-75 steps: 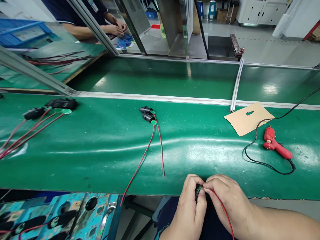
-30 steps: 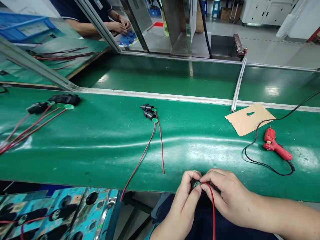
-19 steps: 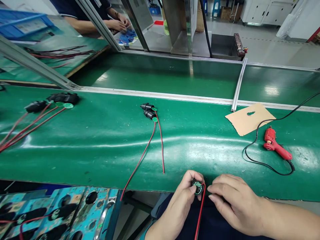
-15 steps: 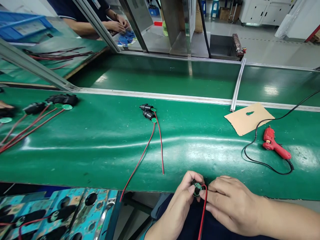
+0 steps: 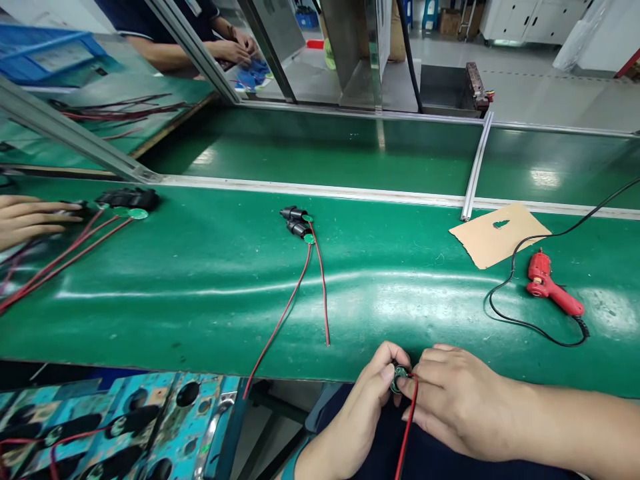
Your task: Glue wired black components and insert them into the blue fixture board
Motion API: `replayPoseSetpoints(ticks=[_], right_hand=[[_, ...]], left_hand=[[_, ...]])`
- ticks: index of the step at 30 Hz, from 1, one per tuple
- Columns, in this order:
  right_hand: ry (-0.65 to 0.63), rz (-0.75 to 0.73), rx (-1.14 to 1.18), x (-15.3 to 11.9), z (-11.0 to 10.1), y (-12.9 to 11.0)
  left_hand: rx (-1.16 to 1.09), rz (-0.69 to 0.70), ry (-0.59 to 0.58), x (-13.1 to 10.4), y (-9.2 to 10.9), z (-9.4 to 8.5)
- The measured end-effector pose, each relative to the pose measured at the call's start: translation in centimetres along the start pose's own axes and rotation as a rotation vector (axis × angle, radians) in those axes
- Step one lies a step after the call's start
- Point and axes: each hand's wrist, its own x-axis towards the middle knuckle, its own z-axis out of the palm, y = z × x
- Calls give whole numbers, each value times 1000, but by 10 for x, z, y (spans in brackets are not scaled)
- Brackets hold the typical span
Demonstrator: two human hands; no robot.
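Note:
At the table's front edge, my left hand (image 5: 367, 400) is closed around a small black housing with a round green circuit board (image 5: 399, 379) at its end. My right hand (image 5: 463, 400) is closed too, its fingertips pinching the red wire (image 5: 409, 430) where it meets the board. That wire hangs down toward my lap, with a dark strand beside it. Between my fingers the exact joint is hidden. Further back on the green table lie two black plug housings (image 5: 299, 229) with round green boards and red wires (image 5: 283, 320).
A red glue gun (image 5: 553, 283) with a black cable lies right, beside torn cardboard (image 5: 500, 237). Left, a co-worker's hand (image 5: 35, 219) reaches near more black housings (image 5: 127, 199). A blue fixture (image 5: 165, 427) stands lower left. A metal rail (image 5: 320, 192) borders the table's back.
The co-worker's hand has come further into view at the left, over the black housings there. My right fingers have shifted slightly at the wire and board.

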Motion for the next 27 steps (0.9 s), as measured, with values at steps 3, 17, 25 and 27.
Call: replayPoseSetpoints(ticks=[3,17,25,27], right_hand=[[79,2,144,-2,-3,3],[366,237,310,17,-10,0],[186,358,574,21,-12,1],[146,417,583,22,-10,3]], left_hand=[[-33,-4,-17,3,3,-3],[216,-19,72,3,17,6],[74,-33,-10,4,9,-1],[26,-45,-27,5,6,-3]])
